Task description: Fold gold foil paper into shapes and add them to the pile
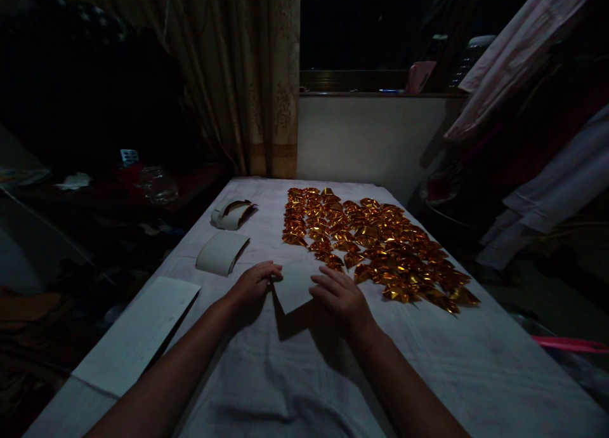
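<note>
Paper sheet [294, 287] flat between both hands' fingers [271, 272]

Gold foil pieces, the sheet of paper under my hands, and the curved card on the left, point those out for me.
Gold foil pieces [375, 241]: head view, middle of the spread.
Sheet of paper [295, 285]: head view, bare part between the hands.
Curved card [221, 252]: head view, middle of its arched top.

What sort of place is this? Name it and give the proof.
Probably a room in a home, dimly lit: a curtain beside a dark window, clothes hanging at right, and a cloth-covered table as workspace.
</note>
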{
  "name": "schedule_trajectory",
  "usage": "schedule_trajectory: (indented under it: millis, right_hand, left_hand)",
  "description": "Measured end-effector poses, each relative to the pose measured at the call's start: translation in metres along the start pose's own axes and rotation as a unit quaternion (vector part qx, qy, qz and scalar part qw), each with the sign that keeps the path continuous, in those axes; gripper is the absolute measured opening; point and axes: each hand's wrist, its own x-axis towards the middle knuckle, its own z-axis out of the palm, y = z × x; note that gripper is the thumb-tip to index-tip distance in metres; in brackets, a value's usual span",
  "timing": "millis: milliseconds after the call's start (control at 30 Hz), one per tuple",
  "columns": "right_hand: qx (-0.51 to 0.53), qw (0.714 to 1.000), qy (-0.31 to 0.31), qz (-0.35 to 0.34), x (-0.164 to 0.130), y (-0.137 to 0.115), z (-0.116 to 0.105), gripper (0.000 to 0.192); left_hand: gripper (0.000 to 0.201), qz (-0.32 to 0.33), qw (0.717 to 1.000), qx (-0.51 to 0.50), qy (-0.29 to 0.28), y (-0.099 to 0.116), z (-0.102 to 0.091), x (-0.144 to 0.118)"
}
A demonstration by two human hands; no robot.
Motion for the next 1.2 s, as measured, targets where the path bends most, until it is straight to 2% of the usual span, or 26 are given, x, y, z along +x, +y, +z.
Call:
schedule_trajectory:
  millis: [100, 200, 300, 367, 467, 533, 633, 833, 1033, 1200]
  right_hand:
    - [0.011, 0.997, -0.070, -0.034, -0.005, -0.011, 0.001, 0.014]
    - [0.071, 0.987, -0.144, -0.023, -0.007, -0.021, 0.000, 0.013]
    - [0.125, 0.956, -0.261, 0.050, -0.002, -0.026, -0.005, 0.013]
    - [0.144, 0.926, -0.332, 0.109, 0.005, -0.025, -0.007, 0.015]
    - [0.146, 0.895, -0.382, 0.176, 0.021, -0.019, -0.002, 0.018]
    - [0.113, 0.891, -0.380, 0.221, 0.033, -0.013, 0.006, 0.018]
    - [0.075, 0.893, -0.365, 0.253, 0.049, -0.003, 0.022, 0.016]
    - [0.037, 0.893, -0.348, 0.282, 0.054, 0.005, 0.043, 0.014]
    - [0.014, 0.891, -0.340, 0.301, 0.044, 0.001, 0.048, 0.015]
    - [0.014, 0.889, -0.344, 0.301, 0.043, 0.006, 0.046, 0.010]
  left_hand:
    - [0.028, 0.003, 1.000, 0.023, -0.021, -0.004, 0.009, -0.013]
    - [0.032, 0.019, 0.996, 0.063, -0.067, 0.000, 0.012, -0.023]
    - [0.033, 0.021, 0.992, 0.069, -0.104, 0.006, 0.012, -0.027]
    - [0.033, 0.000, 0.995, 0.023, -0.092, 0.008, 0.011, -0.025]
    - [0.040, -0.043, 0.997, -0.033, -0.056, 0.009, 0.010, -0.018]
    - [0.047, -0.064, 0.996, -0.042, -0.041, 0.008, 0.008, -0.010]
    - [0.052, -0.084, 0.995, -0.036, -0.034, 0.006, 0.005, 0.002]
    - [0.036, -0.087, 0.994, 0.054, -0.038, 0.008, 0.003, 0.008]
    - [0.016, -0.074, 0.987, 0.139, -0.037, 0.014, 0.009, 0.005]
    - [0.014, -0.076, 0.983, 0.162, -0.037, 0.013, 0.012, 0.006]
